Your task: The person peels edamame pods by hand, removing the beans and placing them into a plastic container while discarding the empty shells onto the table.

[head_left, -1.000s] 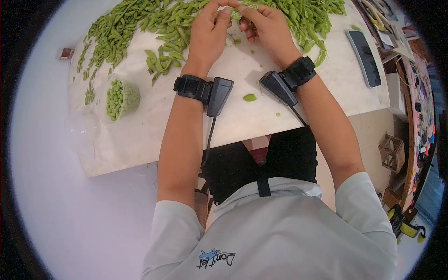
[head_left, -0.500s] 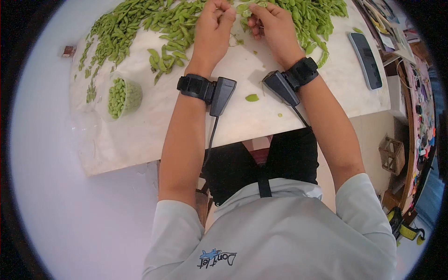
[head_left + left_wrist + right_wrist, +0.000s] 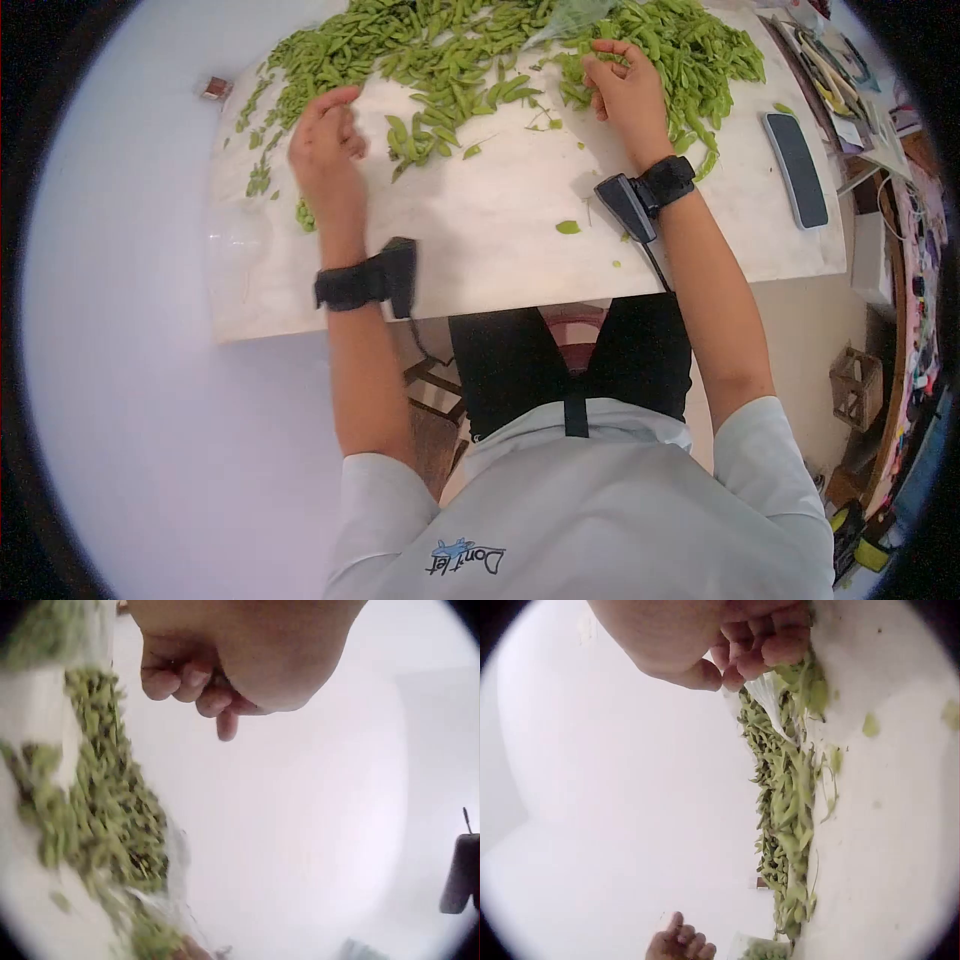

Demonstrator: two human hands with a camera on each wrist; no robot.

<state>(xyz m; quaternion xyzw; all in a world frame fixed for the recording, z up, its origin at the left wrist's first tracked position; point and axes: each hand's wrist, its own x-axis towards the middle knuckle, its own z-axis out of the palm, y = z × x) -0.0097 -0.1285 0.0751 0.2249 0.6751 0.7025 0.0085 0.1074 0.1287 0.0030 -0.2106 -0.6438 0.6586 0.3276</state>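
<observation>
In the head view my left hand (image 3: 328, 145) is above the left part of the table, its fingers curled inward. I cannot tell whether anything is inside them. A few shelled green beans (image 3: 305, 215) show beside that wrist, which hides most of their cup; the clear plastic cup (image 3: 178, 859) is not plain there, but the right wrist view shows a cup of beans (image 3: 765, 950) below the left hand. My right hand (image 3: 635, 100) hovers by the right-hand heap of green soybean pods (image 3: 690, 60), fingers loosely bent and nothing seen between them.
More pods (image 3: 450, 70) spread along the far side of the white-covered table (image 3: 480, 240). A thin clear plastic bag (image 3: 575, 18) lies among them. At the right edge rests a phone (image 3: 795, 168). One loose pod shell (image 3: 568, 227) lies near the front.
The hands were close together over the pods; the left has swung left and nearer me to the cup, while the right stays by the right heap. The head view has shifted slightly.
</observation>
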